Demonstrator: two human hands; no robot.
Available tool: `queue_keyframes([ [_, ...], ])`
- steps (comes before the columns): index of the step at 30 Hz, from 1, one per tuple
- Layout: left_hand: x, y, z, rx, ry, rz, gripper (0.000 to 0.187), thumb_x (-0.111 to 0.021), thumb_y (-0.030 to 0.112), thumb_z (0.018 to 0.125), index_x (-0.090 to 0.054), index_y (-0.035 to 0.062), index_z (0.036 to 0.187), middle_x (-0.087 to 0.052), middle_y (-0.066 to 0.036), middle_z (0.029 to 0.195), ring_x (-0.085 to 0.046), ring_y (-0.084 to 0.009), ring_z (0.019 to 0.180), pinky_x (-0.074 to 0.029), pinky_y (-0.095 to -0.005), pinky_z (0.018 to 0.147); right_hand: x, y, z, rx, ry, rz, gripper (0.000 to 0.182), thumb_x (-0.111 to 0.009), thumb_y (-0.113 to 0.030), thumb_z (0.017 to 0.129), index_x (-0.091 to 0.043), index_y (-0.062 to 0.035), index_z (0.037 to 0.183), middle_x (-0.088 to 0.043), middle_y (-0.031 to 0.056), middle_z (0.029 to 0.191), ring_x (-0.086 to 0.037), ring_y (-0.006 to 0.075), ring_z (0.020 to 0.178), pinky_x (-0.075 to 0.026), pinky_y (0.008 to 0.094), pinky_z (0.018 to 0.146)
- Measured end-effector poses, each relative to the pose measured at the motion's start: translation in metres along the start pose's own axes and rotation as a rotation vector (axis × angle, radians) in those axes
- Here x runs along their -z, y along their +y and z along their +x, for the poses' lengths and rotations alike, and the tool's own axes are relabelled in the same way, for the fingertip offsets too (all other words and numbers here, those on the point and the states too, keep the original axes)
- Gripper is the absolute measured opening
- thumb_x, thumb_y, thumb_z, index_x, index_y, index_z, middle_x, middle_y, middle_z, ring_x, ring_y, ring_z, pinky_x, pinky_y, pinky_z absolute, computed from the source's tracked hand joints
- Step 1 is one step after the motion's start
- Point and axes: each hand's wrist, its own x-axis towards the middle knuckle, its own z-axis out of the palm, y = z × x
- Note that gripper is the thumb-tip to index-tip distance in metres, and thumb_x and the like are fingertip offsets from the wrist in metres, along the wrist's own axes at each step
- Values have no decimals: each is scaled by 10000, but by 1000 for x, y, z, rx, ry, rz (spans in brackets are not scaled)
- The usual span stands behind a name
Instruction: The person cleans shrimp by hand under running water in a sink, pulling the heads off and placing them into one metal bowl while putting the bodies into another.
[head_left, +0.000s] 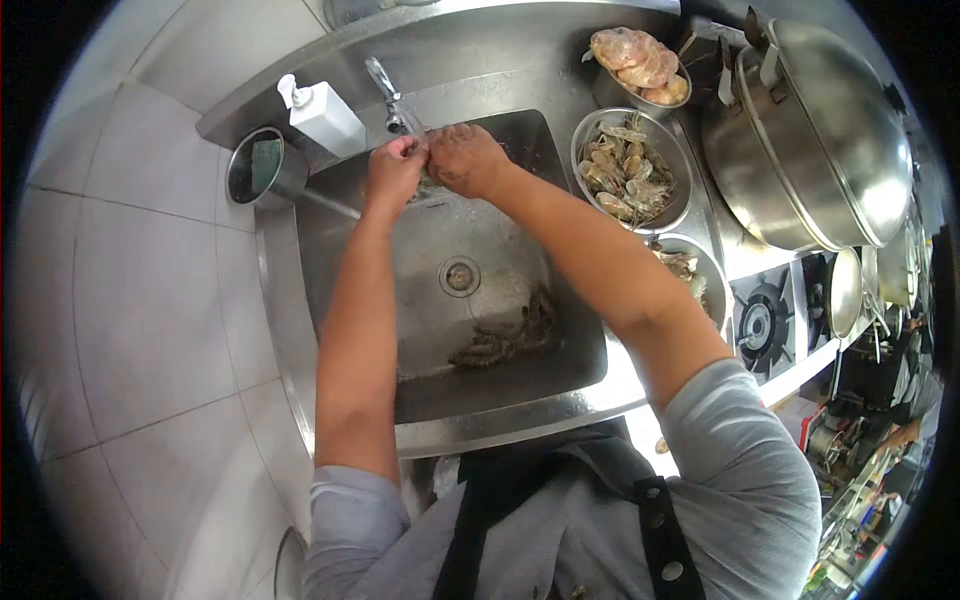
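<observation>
Both hands are together at the far end of the steel sink point(400, 290), just below the tap point(390, 95). My left hand point(393, 178) is closed in a pinch, its thumb and fingertips meeting beside the other hand. Curled over with its knuckles up, my right hand point(466, 160) touches or nearly touches it. Whatever lies between the fingers is mostly hidden by the hands and a glassy blur under the spout. Several dark raw shrimp point(500, 340) lie in the sink's near right corner, beyond the round drain point(460, 277).
A bowl of shrimp point(632, 170) and a second bowl point(712, 270) stand right of the sink, below a pot of pale meat point(640, 65). A large steamer point(810, 130) and gas burner point(762, 320) are further right. Left are a soap bottle point(328, 118) and metal cup point(280, 185).
</observation>
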Motion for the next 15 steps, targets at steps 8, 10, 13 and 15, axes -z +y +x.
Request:
queue_keyframes([
  [8,-22,-2,3,-151,219,399,236,-649,191,783,-682,13,934,-664,-213,832,-651,-328,791,-493,-394,728,-2,-12,-12,-200,-34,42,246,-504,-227,857,-585,-19,960,-626,171,1019,-611,302,983,-492,398,826],
  [10,-25,-8,3,-200,231,437,239,-652,192,777,-679,7,926,-662,-218,842,-645,-349,813,-492,-407,741,-4,-8,-10,-330,-98,51,231,-502,-217,858,-587,-33,968,-627,169,1030,-617,304,980,-492,399,829],
  [13,-12,-9,-3,-171,217,416,256,-655,192,772,-670,-3,938,-658,-225,876,-639,-364,845,-490,-410,762,-27,23,-26,-493,-112,50,218,-495,-205,858,-587,-51,982,-623,177,1038,-615,323,985,-490,403,835],
  [15,2,-19,3,-71,126,294,298,-660,189,779,-652,-1,1009,-667,-189,929,-645,-294,846,-488,-361,770,-46,38,-35,-522,-61,41,219,-490,-203,857,-584,-55,989,-619,188,1037,-608,338,994,-489,406,836],
])
